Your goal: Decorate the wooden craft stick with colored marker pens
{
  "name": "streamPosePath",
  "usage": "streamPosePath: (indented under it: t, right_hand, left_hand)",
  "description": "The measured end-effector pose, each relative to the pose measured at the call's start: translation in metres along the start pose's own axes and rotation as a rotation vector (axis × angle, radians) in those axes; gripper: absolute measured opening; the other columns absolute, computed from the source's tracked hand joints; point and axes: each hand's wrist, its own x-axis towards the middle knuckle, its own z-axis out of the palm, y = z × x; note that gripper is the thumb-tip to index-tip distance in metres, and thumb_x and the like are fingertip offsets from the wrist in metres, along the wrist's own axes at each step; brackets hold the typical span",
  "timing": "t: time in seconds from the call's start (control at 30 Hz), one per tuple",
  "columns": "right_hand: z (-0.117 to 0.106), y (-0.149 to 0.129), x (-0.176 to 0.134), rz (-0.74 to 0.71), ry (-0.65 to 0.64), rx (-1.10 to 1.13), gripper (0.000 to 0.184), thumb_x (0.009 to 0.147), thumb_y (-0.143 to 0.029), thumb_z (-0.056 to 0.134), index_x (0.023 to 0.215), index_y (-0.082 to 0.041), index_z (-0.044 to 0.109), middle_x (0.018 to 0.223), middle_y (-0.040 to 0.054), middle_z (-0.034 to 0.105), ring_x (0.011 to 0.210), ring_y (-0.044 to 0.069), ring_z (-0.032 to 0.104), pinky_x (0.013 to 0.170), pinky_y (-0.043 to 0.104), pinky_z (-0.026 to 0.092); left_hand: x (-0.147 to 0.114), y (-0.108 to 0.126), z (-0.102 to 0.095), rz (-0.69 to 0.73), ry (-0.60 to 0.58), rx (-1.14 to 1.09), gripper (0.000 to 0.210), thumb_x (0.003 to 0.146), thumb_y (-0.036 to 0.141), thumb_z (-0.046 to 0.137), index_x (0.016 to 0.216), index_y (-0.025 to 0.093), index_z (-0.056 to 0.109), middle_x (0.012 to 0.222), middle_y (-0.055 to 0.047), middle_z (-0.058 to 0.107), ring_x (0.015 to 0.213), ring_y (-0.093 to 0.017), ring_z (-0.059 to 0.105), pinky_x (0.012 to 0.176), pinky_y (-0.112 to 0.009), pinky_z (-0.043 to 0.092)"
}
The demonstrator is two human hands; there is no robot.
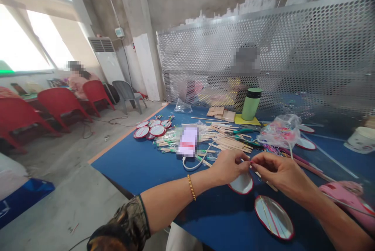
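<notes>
Clear bag (279, 131): coloured bits | left hand (230, 166), right hand (277, 171): grip pinching thin stick (265, 180)

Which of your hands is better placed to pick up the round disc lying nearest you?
Probably the right hand: the disc lies almost directly below it, while the left hand sits further off, above another disc.

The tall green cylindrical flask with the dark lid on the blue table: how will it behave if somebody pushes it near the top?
The tall green cylindrical flask stands upright and is narrow, so a high push would probably tip it. On its side, its round body would likely roll. It looks rigid, unlike the clear plastic bag nearby.
</notes>
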Motion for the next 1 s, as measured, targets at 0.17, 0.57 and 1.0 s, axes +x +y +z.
streamPosePath:
  t: [0.17, 0.57, 1.0]
  right_hand:
    - [0.004, 0.002, 0.001, -0.004, 0.046, 0.03, 0.036, 0.083, -0.054, 0.063, 0.086, -0.019, 0.07, 0.056, 0.0001, 0.062, 0.044, 0.012, 0.052, 0.039, 0.021, 0.037]
    - [0.005, -0.023, 0.0, 0.006, 0.071, 0.02, 0.033, 0.08, -0.054, 0.064, 0.072, -0.022, 0.064, 0.054, -0.0002, 0.064, 0.041, 0.014, 0.056, 0.04, 0.025, 0.044]
    - [0.002, -0.017, -0.002, 0.08, -0.037, 0.275, 0.032, 0.074, -0.052, 0.071, 0.073, -0.021, 0.064, 0.049, -0.0038, 0.056, 0.042, 0.011, 0.05, 0.041, 0.022, 0.04]
  left_hand:
    - [-0.001, -0.002, 0.001, 0.006, 0.029, -0.018, 0.026, 0.086, 0.028, 0.061, 0.102, 0.015, 0.077, 0.065, 0.003, 0.061, 0.062, -0.011, 0.049, 0.058, -0.022, 0.034]
    - [-0.005, 0.001, 0.0, 0.082, 0.141, -0.01, 0.019, 0.083, 0.026, 0.063, 0.095, 0.017, 0.074, 0.066, 0.004, 0.058, 0.063, -0.012, 0.047, 0.062, -0.024, 0.035]
    - [-0.01, 0.012, -0.003, 0.034, -0.03, -0.34, 0.009, 0.08, 0.02, 0.06, 0.073, 0.015, 0.059, 0.06, 0.007, 0.048, 0.056, -0.008, 0.041, 0.054, -0.021, 0.031]
